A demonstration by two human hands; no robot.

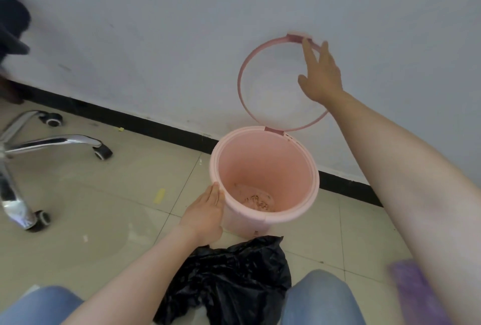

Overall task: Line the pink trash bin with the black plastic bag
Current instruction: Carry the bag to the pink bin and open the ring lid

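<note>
Standing on the tiled floor close to the white wall, the pink trash bin is open and unlined, with some brownish debris at its bottom. Its ring-shaped lid frame is hinged at the far rim and swung up against the wall. Your right hand reaches up to that ring, fingers spread apart and lying over its upper right arc; whether they grip it cannot be told. Your left hand rests flat against the bin's near left side just below the rim, fingers together and extended, not wrapped around anything. The black plastic bag lies crumpled on the floor just in front of the bin, between your knees in blue jeans, and neither hand touches it. Off to the left, well apart from the bin, sits the chrome base of an office chair with its castors. A black baseboard runs along the foot of the wall.
</note>
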